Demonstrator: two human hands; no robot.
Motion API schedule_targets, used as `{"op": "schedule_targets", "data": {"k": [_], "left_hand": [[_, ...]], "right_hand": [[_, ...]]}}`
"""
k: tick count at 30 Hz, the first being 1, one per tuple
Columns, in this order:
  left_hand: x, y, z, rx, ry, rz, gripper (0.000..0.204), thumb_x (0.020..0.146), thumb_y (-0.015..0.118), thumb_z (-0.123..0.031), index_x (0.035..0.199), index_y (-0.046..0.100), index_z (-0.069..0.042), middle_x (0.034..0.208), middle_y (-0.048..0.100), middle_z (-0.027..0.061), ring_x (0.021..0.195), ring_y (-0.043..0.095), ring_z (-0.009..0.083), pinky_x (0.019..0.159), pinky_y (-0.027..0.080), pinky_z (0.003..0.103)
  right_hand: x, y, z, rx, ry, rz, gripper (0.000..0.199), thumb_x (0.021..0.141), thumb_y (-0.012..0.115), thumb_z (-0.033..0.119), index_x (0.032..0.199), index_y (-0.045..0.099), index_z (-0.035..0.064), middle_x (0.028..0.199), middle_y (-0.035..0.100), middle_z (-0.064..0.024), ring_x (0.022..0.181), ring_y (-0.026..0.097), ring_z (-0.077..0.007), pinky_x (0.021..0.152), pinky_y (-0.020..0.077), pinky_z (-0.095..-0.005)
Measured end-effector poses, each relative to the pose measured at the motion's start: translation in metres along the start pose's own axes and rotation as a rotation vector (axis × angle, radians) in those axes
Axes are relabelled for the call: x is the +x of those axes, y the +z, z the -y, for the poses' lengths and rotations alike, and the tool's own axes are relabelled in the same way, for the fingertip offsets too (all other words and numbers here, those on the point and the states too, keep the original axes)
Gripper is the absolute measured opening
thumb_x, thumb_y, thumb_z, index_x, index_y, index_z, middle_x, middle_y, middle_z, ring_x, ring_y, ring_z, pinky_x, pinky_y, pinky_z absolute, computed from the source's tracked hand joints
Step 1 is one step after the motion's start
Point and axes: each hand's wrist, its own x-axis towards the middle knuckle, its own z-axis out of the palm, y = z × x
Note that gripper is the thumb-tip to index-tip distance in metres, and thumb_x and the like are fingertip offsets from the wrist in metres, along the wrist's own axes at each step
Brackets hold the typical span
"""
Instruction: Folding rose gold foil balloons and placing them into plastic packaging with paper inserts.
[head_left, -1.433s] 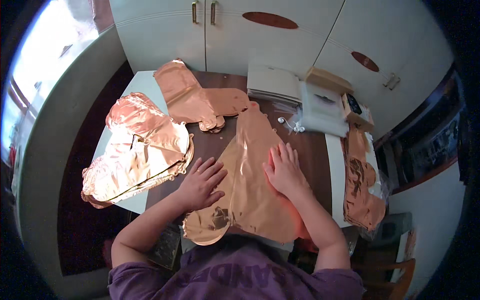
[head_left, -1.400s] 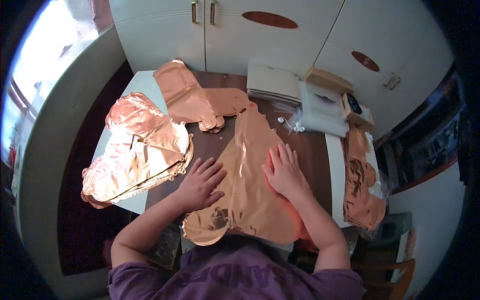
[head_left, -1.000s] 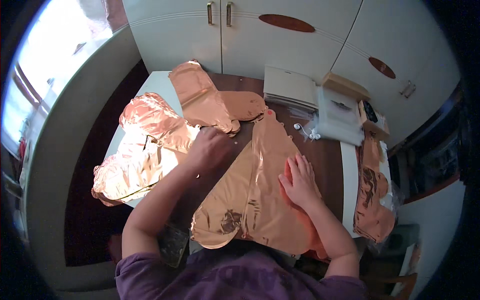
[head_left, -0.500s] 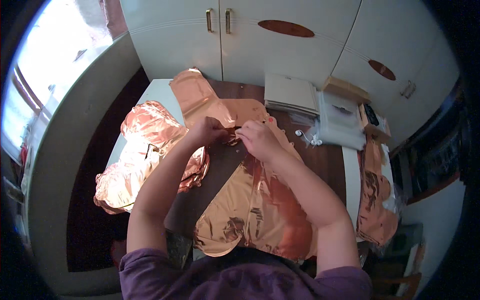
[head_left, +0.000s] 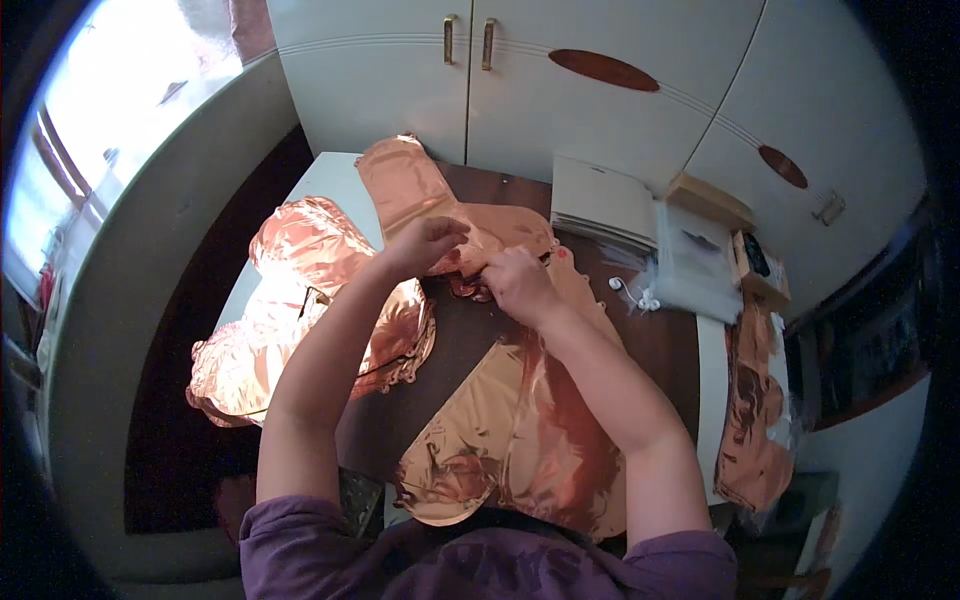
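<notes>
A flat copper-coloured foil balloon [head_left: 408, 185] lies at the far side of the dark table, its near edge crumpled between my hands. My right hand [head_left: 522, 287] is closed on that edge, fingertips pinched. My left hand [head_left: 428, 245] is closed just left of it, over the same foil; what its fingertips hold, if anything, I cannot make out. Another flat foil balloon [head_left: 460, 430] reaches from beneath my right forearm to the table's near edge. Beside my left forearm sits a puffed, shiny foil balloon [head_left: 310, 250].
At the back right are a stack of pale cardboard sheets [head_left: 605, 205], clear plastic bags [head_left: 695, 265] and a small open box [head_left: 760, 265]. White earphones [head_left: 635, 295] lie near the bags. More folded foil [head_left: 755, 430] rests along the right edge. White cupboards [head_left: 380, 90] stand behind the table [head_left: 650, 345].
My hands have moved apart; the left has risen away from the right, and more crumpled foil shows between them. The whole view has shifted slightly.
</notes>
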Motion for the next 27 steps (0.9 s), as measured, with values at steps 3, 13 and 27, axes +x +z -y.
{"op": "schedule_targets", "data": {"k": [3,13,27], "left_hand": [[-0.001,-0.004,-0.004,0.141,-0.136,-0.031,0.038,0.095,0.061,-0.014,0.128,0.055,0.002,0.118,0.065,0.0145,0.107,0.062,0.018,0.089,0.051,0.03],[-0.011,0.007,-0.019,0.578,-0.017,0.039,0.038,0.081,0.068,-0.027,0.111,0.068,-0.003,0.102,0.069,0.02,0.093,0.067,0.0319,0.083,0.052,0.04],[0.038,-0.019,0.03,0.538,-0.12,-0.329,0.02,0.093,0.058,-0.012,0.1,0.067,0.004,0.095,0.07,0.0163,0.086,0.065,0.024,0.078,0.051,0.036]], "right_hand": [[0.009,-0.002,-0.008,0.32,0.316,-0.101,0.013,0.078,0.067,0.013,0.071,0.064,0.0027,0.075,0.063,-0.0102,0.074,0.062,-0.0273,0.071,0.0491,-0.0405],[0.021,0.001,-0.034,0.853,0.76,0.186,0.014,0.084,0.069,0.014,0.086,0.071,0.0008,0.078,0.069,-0.0119,0.07,0.064,-0.0154,0.066,0.0493,-0.0307],[0.015,0.002,0.002,0.15,0.829,0.202,0.076,0.079,0.066,0.054,0.133,0.046,0.0052,0.142,0.044,-0.019,0.134,0.036,-0.0388,0.114,0.0232,-0.0526]]}}
